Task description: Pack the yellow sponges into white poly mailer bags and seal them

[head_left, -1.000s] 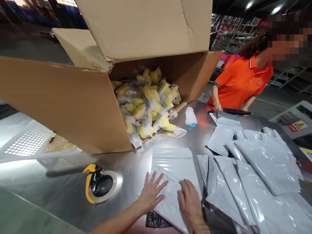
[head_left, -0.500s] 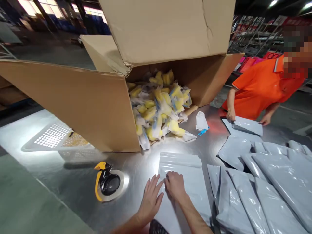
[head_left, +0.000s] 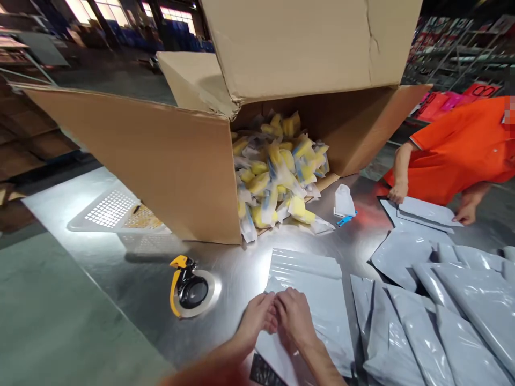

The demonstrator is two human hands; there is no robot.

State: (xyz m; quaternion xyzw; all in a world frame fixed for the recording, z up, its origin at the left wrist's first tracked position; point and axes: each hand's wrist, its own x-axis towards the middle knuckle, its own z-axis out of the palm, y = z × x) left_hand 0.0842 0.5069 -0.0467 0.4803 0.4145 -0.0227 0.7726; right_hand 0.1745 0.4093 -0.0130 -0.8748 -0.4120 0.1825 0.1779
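Two hands meeting on a grey mailer bag (head_left: 309,300), left hand (head_left: 257,319) and right hand (head_left: 295,317) pinching its edge — fingertips hidden, forearms cut off.

Your left hand (head_left: 257,320) and right hand (head_left: 295,320) meet on a grey mailer bag (head_left: 317,289), lower centre of frame.

Steel table (head_left: 120,268), green floor (head_left: 48,332), bright windows (head_left: 177,13), distant shelving (head_left: 454,53).
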